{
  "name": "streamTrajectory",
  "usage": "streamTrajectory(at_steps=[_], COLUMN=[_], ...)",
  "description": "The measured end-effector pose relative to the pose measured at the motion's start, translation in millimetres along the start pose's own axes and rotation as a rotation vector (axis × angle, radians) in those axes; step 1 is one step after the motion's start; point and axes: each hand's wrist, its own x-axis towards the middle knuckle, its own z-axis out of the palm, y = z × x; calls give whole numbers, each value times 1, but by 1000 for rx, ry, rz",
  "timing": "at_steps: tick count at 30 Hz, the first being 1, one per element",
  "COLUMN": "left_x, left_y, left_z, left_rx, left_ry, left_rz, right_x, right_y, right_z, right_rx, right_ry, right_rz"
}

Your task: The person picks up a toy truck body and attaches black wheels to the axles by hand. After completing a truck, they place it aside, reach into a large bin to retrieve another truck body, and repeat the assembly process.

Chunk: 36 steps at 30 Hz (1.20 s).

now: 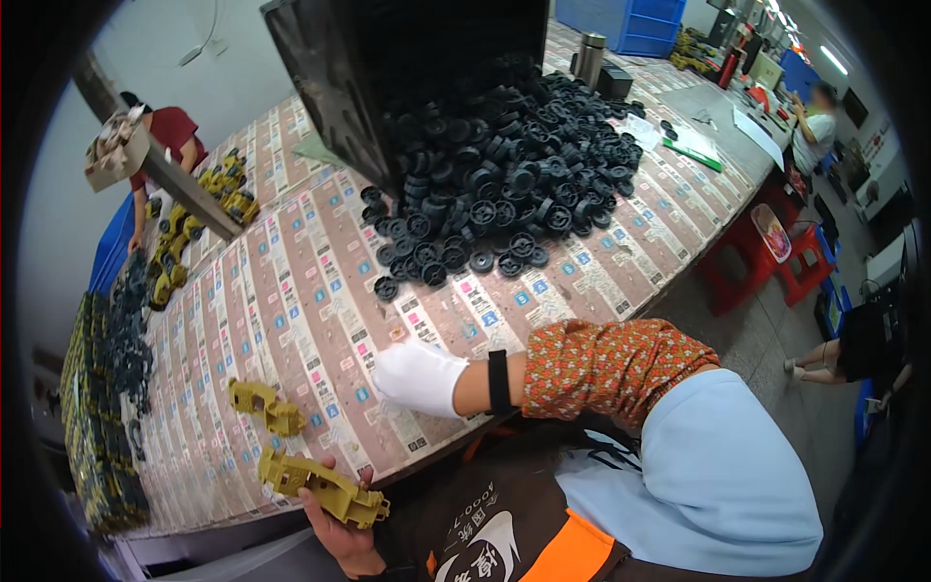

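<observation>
1. Possibly at risk of a knock: the loose yellow part (267,407), lying on the patterned table (320,301) just beside the held one; a sideways swing of that load could push it.
2. The held yellow part (325,488) could be dropped at the table's near edge if thumb pressure were eased. It is gripped at its near end by the left hand (339,535), thumb and fingers closed only to the part's width.
3. By the white-gloved right hand (419,376), low over the table, small pieces could be fumbled, fabric dulling touch. Fingers seem curled; whether anything is pinched cannot be told.
4. Black wheels (504,184), heaped loosely beside a black bin (325,87), could be scattered if brushed.
</observation>
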Motion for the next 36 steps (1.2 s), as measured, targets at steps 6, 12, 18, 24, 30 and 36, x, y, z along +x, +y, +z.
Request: streamTrajectory(at_steps=[6, 12, 18, 24, 30, 36], left_x=[9, 11, 37, 38, 30, 21], left_y=[-10, -25, -44, -49, -49, -50], left_z=[33, 64, 105, 114, 104, 114], left_rx=[13, -132, -224, -180, -134, -41], left_ry=[-75, -138, -42, 0, -41, -58], left_rz=[-73, -195, -375, -341, -436, -357], right_x=[-18, -16, -44, -61, -60, -47], right_y=[13, 10, 37, 8, -5, -6], right_z=[-1, 9, -25, -26, -30, -28], right_rx=[314, 344, 906, 1440, 1541, 1578], right_ry=[51, 57, 38, 96, 173, 218], right_rz=[86, -17, 237, 382, 501, 501])
